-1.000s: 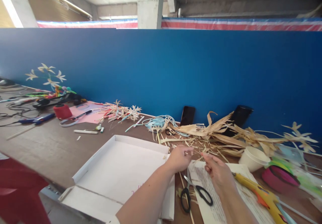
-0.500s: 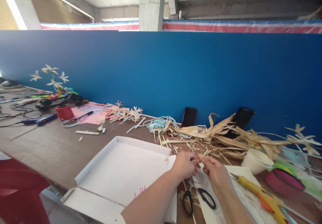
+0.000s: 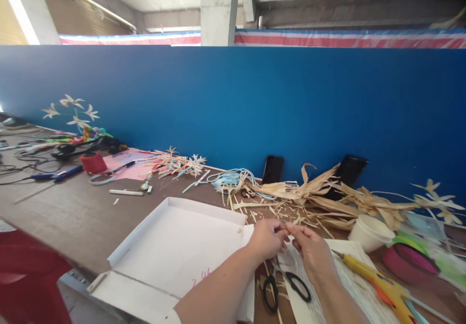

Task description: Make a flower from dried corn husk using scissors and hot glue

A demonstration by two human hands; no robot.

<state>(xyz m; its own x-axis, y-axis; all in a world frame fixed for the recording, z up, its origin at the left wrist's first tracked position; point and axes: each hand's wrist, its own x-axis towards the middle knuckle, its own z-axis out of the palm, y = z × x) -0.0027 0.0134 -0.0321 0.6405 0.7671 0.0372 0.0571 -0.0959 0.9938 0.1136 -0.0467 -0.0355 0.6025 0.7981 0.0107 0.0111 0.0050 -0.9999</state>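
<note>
My left hand [image 3: 267,239] and my right hand [image 3: 313,251] meet fingertip to fingertip above the table, both closed in a pinch on a thin pale strip of dried husk [image 3: 289,225] that is hard to make out. Just below them lie black-handled scissors [image 3: 287,285] on a printed sheet [image 3: 313,304]. A pile of dried corn husks [image 3: 320,195] spreads behind the hands. A shallow white cardboard box lid [image 3: 174,246] lies to the left of my left forearm.
A yellow glue gun [image 3: 378,280], a white paper cup [image 3: 369,233] and pink tape rolls [image 3: 409,263] sit at the right. Two dark phones [image 3: 273,169] lean on the blue partition [image 3: 233,105]. Husk flowers [image 3: 182,161], red thread spool [image 3: 92,161] and cables lie at the left.
My hands came together and drew slightly nearer to me; the view tilted a little downward. Since half a second ago almost nothing has moved.
</note>
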